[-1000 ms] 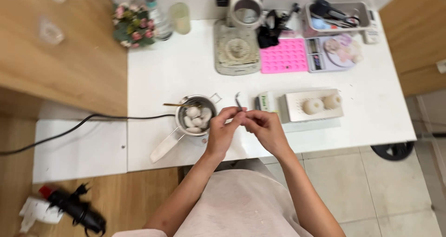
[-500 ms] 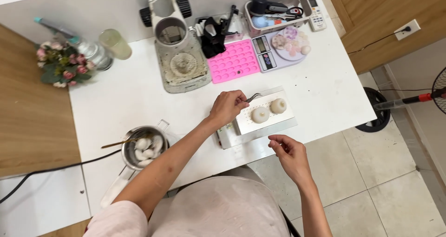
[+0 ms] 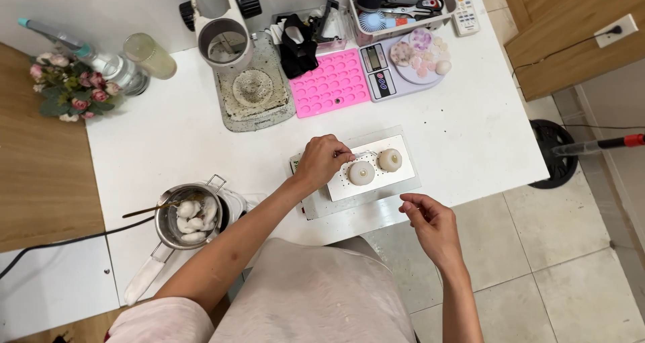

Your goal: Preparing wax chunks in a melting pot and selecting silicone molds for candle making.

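- Metal tweezers (image 3: 363,155) pinched in the left hand (image 3: 321,160), tips beside 1 of 2 pale round pieces (image 3: 361,173) on a white perforated tray (image 3: 403,148).
- Right hand (image 3: 430,223) hangs off the bench (image 3: 470,135) edge, fingers loosely curled, holding nothing visible.

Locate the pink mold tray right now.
Head view, far side of the white table: the pink mold tray lies between the grey press base and the digital scale.

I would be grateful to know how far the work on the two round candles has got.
Two round cream candles already sit on the white perforated plate. The left hand holds tweezers over the nearer candle; whether they touch it is unclear. The right hand hangs off the table edge. White lumps remain in the small metal pot.
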